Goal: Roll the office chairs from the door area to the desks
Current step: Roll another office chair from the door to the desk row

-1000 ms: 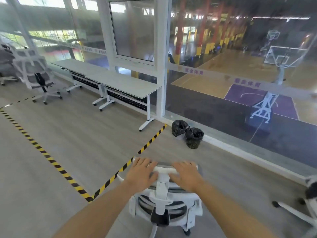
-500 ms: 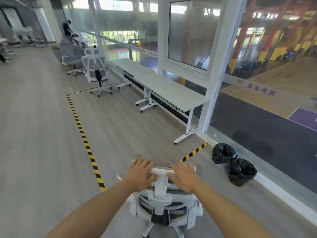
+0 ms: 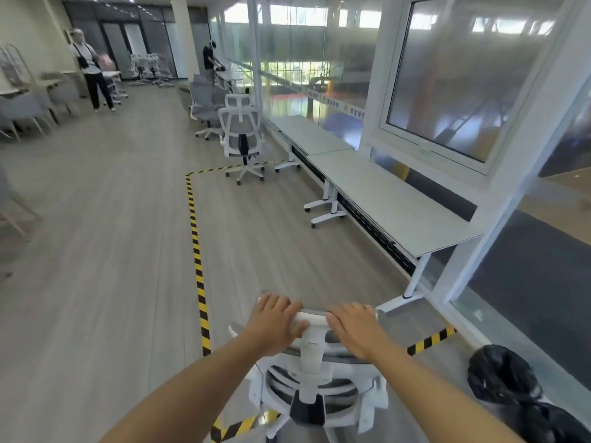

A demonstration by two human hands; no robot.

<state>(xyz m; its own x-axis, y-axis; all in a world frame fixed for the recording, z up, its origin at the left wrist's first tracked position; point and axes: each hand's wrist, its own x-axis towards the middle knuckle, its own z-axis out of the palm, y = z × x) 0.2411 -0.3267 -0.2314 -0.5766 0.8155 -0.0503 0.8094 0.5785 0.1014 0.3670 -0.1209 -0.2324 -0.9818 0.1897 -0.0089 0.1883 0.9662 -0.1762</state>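
Observation:
A white office chair (image 3: 315,385) with a grey mesh back stands right in front of me, seen from behind and above. My left hand (image 3: 275,321) lies on the left end of its headrest and my right hand (image 3: 355,327) on the right end, fingers curled over the top edge. Two long white desks (image 3: 383,199) run along the glass wall ahead on the right. Another white mesh chair (image 3: 241,139) stands at the far end of the desks, with a grey chair (image 3: 204,107) behind it.
Yellow-black floor tape (image 3: 196,257) marks a rectangle around the desks. Two black rubbish bags (image 3: 502,375) sit by the glass at lower right. A person (image 3: 91,68) stands at far left and another (image 3: 210,60) at the back. Grey chairs (image 3: 25,110) line the left.
The view has swung left: the desks and bags slid right, and the long room with people came into sight. Both hands stay on the headrest as the chair crosses the tape.

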